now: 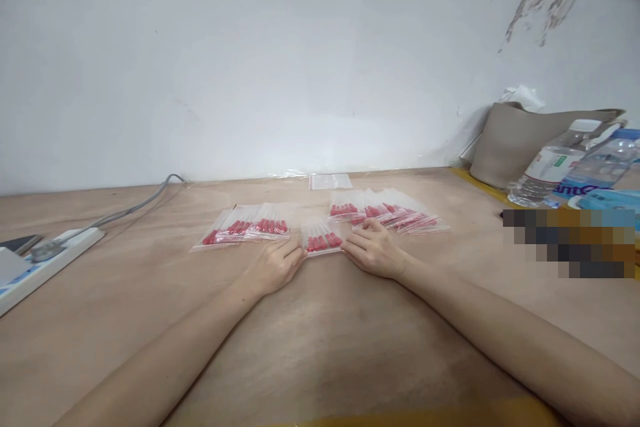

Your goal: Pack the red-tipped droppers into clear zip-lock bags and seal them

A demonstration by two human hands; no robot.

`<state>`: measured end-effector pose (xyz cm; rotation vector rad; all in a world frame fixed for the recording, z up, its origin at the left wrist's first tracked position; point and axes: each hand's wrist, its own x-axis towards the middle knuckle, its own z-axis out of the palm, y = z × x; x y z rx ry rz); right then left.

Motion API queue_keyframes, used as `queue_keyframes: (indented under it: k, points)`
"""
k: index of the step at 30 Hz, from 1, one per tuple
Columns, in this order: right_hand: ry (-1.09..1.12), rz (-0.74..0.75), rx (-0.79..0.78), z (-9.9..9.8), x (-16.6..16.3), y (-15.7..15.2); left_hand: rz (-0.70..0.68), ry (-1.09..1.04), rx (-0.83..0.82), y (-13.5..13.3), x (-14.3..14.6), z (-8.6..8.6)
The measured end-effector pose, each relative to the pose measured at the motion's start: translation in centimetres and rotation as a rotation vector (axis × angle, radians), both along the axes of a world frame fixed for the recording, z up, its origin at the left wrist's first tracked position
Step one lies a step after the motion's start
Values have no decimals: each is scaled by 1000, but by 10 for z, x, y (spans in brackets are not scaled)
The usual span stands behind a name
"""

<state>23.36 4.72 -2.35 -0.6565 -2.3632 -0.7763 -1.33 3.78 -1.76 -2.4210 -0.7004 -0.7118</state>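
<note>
A small clear plastic bag of red-tipped sticks (323,239) lies flat on the wooden table (320,333) between my hands. My left hand (274,267) pinches its left edge with curled fingers. My right hand (374,250) grips its right edge, fingers bent. To the left lies a row of similar filled bags (247,227). A fanned pile of more filled bags (387,213) sits just behind my right hand. An empty clear bag (330,181) rests further back near the wall.
A white power strip (47,257) with a grey cable (135,203) lies at the left. A beige bag (520,147) and two water bottles (560,163) stand at the right by the wall. A blurred patch covers something at the right edge.
</note>
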Motion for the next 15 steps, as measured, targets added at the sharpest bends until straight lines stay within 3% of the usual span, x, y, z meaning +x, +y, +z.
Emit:
queue_keyframes:
  k: [8,15]
  points:
    - [90,-71,-2,0,7,-4,-10,-28,-26,-1,2,1]
    - [104,-105,-13,-2,4,-2,44,-247,-349,-2,2,-3]
